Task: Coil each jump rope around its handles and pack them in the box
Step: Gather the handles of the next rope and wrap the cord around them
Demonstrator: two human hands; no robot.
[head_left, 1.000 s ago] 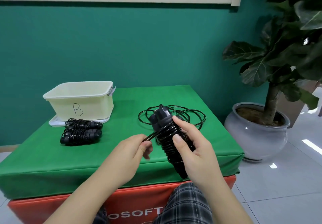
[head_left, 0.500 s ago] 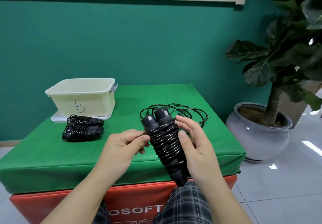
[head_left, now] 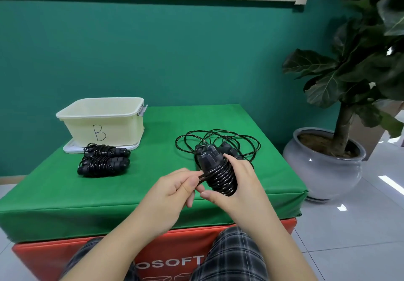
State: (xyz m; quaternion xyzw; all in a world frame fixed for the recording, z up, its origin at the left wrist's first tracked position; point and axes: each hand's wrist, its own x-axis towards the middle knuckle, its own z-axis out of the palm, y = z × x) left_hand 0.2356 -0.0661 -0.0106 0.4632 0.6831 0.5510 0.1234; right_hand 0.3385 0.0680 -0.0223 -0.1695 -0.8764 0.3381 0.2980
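Jump ropes lie on a green mat [head_left: 65, 197] that covers an orange block [head_left: 175, 256]. Right of the block a plant [head_left: 358, 66] stands in a grey pot [head_left: 323, 169]. At the mat's far left a cream box [head_left: 102, 125] marked B sits on its lid [head_left: 70, 148], open on top. Just in front of it lie 2 coiled ropes [head_left: 103, 162]. A loose rope [head_left: 218, 143] sprawls at the far right. The right hand [head_left: 238, 184] grips a wrapped rope bundle [head_left: 218, 173] above the mat's near edge, and the left hand [head_left: 172, 191] pinches its cord end [head_left: 202, 178].
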